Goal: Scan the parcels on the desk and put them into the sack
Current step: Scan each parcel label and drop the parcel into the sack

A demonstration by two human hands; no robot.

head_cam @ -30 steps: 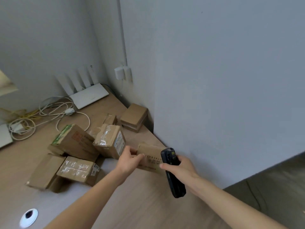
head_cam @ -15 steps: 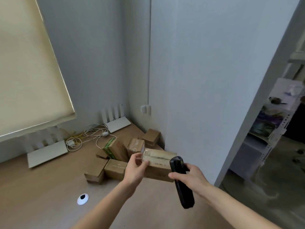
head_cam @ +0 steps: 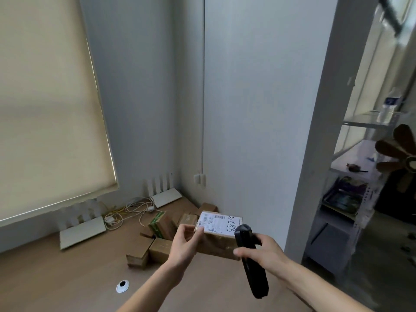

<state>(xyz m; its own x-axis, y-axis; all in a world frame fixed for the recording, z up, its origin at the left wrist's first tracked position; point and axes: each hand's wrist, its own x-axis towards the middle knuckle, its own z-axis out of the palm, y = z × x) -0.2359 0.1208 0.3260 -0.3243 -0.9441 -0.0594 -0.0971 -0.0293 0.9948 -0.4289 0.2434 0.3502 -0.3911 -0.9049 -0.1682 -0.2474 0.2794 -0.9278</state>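
A brown cardboard parcel (head_cam: 219, 240) is held above the wooden desk (head_cam: 67, 273), its white shipping label with handwritten digits turned up. My left hand (head_cam: 185, 243) grips its left end. My right hand (head_cam: 262, 252) holds a black handheld scanner (head_cam: 251, 262) upright, its head right next to the parcel's right side. Several more brown parcels (head_cam: 157, 246) lie in a heap on the desk behind, one with green print (head_cam: 158, 224). No sack is in view.
Two white routers (head_cam: 82, 230) (head_cam: 165, 197) and a tangle of cables (head_cam: 132, 210) lie at the back of the desk. A white cable grommet (head_cam: 122, 285) sits in the desk near me. A wall edge and a metal shelf unit (head_cam: 351, 199) stand to the right.
My left hand has lifted the parcel and turned it so the white label faces up. My view has tilted up and right; the scanner stays beside the parcel.
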